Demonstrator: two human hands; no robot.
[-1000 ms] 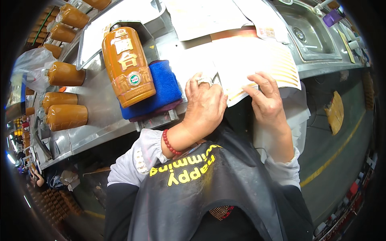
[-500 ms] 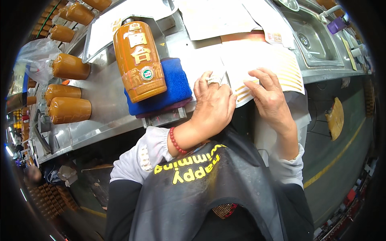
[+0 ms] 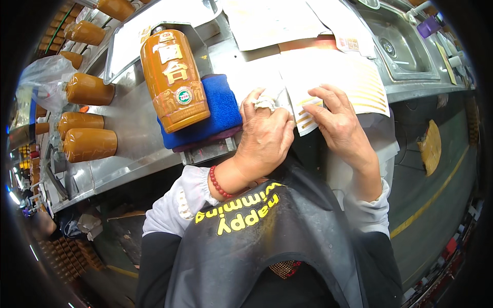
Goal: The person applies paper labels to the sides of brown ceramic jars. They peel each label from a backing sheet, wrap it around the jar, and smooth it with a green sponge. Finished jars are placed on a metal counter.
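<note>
My left hand [image 3: 264, 134] is closed on a crumpled white cloth [image 3: 264, 102], bunched by the thumb and forefinger over white paper at the bench edge. A red bead bracelet [image 3: 217, 184] circles that wrist. My right hand [image 3: 341, 123] hovers over the near edge of a white sheet with gold strips [image 3: 367, 97]. Its thumb and forefinger are curved with a gap between the tips, and nothing shows plainly between them. Left of my hands, a large brown-orange bottle [image 3: 172, 77] with raised gold characters lies on a folded blue towel [image 3: 223, 100].
Several similar brown-orange bottles [image 3: 91, 143] lie along the left of the steel bench [image 3: 128, 159]. A clear plastic bag [image 3: 43, 77] sits beside them. More paper sheets [image 3: 277, 23] cover the far side. A steel sink [image 3: 405, 49] is at the right, with a purple object [image 3: 430, 26] near its tap.
Both hands have shifted slightly left in the picture. My left hand has turned a little, showing more of the white cloth. The view itself has moved slightly.
</note>
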